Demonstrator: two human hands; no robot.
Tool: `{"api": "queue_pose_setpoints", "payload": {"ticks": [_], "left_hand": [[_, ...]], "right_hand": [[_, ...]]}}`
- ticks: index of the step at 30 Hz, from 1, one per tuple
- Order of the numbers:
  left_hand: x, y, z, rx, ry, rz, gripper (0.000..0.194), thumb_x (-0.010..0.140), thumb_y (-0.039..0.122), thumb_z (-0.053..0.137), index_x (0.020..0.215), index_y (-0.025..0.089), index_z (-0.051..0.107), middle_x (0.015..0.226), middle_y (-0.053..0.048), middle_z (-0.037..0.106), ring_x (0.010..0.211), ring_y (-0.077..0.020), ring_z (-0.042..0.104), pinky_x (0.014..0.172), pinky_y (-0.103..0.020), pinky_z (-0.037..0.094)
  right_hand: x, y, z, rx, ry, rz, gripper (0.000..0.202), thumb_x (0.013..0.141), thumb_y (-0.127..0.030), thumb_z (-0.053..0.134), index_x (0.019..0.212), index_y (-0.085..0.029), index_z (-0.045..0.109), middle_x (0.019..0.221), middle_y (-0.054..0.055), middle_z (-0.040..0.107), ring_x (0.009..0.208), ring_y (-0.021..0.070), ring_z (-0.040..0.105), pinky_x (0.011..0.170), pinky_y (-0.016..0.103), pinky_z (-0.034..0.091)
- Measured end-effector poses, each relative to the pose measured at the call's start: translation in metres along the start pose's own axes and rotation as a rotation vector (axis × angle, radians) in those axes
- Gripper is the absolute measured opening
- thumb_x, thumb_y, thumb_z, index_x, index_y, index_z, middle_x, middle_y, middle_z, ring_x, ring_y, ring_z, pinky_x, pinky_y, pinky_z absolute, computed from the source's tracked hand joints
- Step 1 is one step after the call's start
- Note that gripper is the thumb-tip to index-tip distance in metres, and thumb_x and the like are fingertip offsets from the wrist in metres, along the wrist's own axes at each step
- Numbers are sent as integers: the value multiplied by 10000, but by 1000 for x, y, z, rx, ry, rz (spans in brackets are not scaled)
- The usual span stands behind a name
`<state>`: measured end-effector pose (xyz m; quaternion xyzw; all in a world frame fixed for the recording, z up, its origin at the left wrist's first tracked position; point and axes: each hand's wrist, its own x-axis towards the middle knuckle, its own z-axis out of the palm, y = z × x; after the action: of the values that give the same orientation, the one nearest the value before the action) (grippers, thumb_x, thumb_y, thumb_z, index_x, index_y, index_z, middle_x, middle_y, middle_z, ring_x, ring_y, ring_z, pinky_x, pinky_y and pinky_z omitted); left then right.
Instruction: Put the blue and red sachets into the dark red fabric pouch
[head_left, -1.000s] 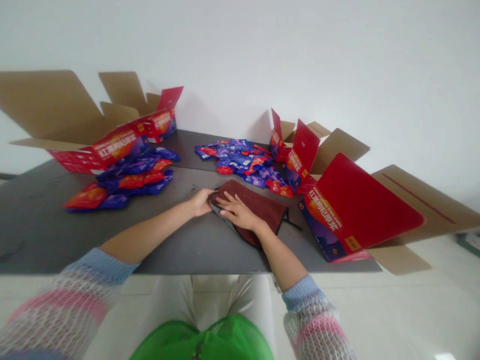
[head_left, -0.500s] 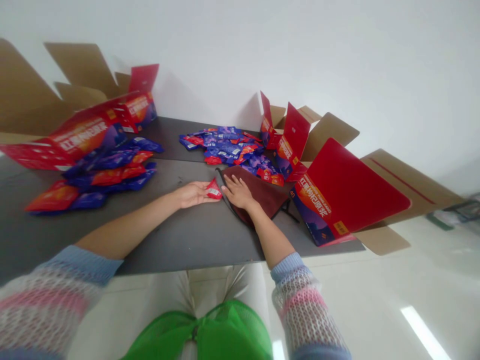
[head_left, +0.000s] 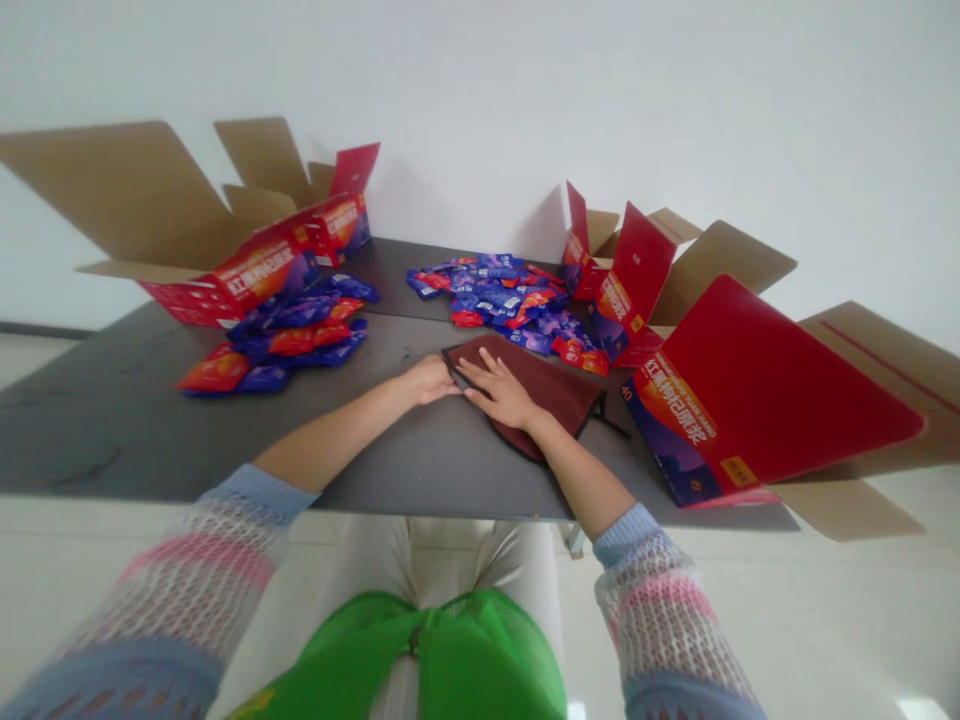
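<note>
A brown cloth pouch with dark edging [head_left: 559,385] lies on the grey table, its black cord trailing at the right. My right hand [head_left: 504,392] rests on the pouch's left part, palm down with fingers spread. At the pouch's left edge is my left hand [head_left: 433,380], its fingers drawn together and their tips partly hidden by the edging. What they hold cannot be made out; no packet shows there. Behind the pouch lies a pile of blue and red packets [head_left: 510,300]. A second pile [head_left: 300,325] is at the left.
Open red boxes with brown insides stand at the back left [head_left: 259,275], at the back right [head_left: 616,300] and at the right table edge [head_left: 765,390]. Behind the grey table [head_left: 420,470] rises a white wall. My knees and a green mesh garment are below its front edge.
The red packet between my left fingers has gone out of sight at the pouch's edge, and the left hand is more closed. The whole view has shifted, with more of the left side showing.
</note>
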<state>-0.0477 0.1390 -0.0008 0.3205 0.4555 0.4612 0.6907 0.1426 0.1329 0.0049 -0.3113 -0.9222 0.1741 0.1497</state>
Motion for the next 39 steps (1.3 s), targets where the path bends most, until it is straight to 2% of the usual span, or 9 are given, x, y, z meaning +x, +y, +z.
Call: {"api": "queue_pose_setpoints", "payload": {"ticks": [4, 9, 14, 21, 23, 26, 29, 34, 39], "left_hand": [[2, 5, -11, 47, -98, -85, 293, 727, -185, 521, 767, 60, 676, 695, -88, 724, 673, -181, 721, 918, -457, 572], [4, 5, -21, 25, -315, -128, 259, 761, -137, 579, 933, -1, 715, 912, -193, 754, 864, -253, 743, 959, -470, 548], [2, 6, -23, 24, -358, -154, 294, 751, -137, 570, 970, -9, 719, 944, -211, 754, 909, -277, 742, 971, -463, 537], [-2, 9, -24, -4, -328, -197, 251, 757, -117, 546, 904, 4, 710, 861, -193, 752, 893, -273, 748, 974, -453, 539], [-3, 10, -23, -1, -294, -186, 300, 737, -138, 514, 897, 23, 711, 823, -173, 753, 891, -268, 750, 993, -457, 529], [-7, 11, -20, 30, -262, -185, 461, 707, -164, 456, 1025, 49, 712, 897, -164, 771, 980, -267, 738, 1019, -442, 517], [-10, 10, -21, 38, -275, -183, 436, 722, -153, 464, 1027, 35, 711, 910, -175, 773, 980, -267, 738, 1012, -439, 526], [-3, 7, -29, -21, -371, -182, 232, 764, -110, 563, 882, 22, 713, 910, -178, 766, 923, -248, 748, 1038, -452, 510], [2, 7, -31, -47, -483, -229, 321, 771, -68, 619, 1075, -2, 700, 1060, -211, 750, 992, -255, 732, 1032, -430, 513]], "right_hand": [[6, 15, -1, -31, 16, 95, 656, 986, -613, 297, 1564, -303, 309, 1641, -34, 230, 1544, 264, 63, 1237, 539, 88], [9, 28, -3, -126, 36, 389, 669, 1006, -574, 207, 1568, -229, 314, 1619, 2, 308, 1537, 259, 134, 1245, 507, 55], [3, 30, -8, -132, -20, 309, 738, 972, -659, 242, 1574, -235, 298, 1633, 12, 263, 1543, 252, 99, 1245, 513, 4], [-4, 7, -8, -60, -51, 175, 646, 1008, -588, 222, 1573, -282, 287, 1643, -9, 231, 1548, 245, 20, 1225, 570, -48], [-6, -5, -5, -32, -77, 86, 620, 1014, -575, 236, 1572, -309, 276, 1647, -18, 208, 1548, 253, 6, 1196, 611, -102], [-7, -16, -5, 31, -143, 26, 597, 1022, -549, 259, 1580, -340, 222, 1653, -34, 178, 1547, 255, -14, 1170, 638, -137], [-5, -15, -7, 93, -196, 51, 597, 1024, -546, 254, 1585, -350, 197, 1660, -48, 153, 1547, 241, -20, 1202, 596, -89], [2, 2, -5, 35, -136, 160, 647, 1017, -558, 221, 1602, -291, 154, 1666, -31, 144, 1548, 218, 19, 1236, 536, -17], [1, 22, -9, 2, -91, 357, 674, 1013, -551, 125, 1598, -226, 199, 1653, 15, 216, 1541, 192, 114, 1247, 490, -18]]}}
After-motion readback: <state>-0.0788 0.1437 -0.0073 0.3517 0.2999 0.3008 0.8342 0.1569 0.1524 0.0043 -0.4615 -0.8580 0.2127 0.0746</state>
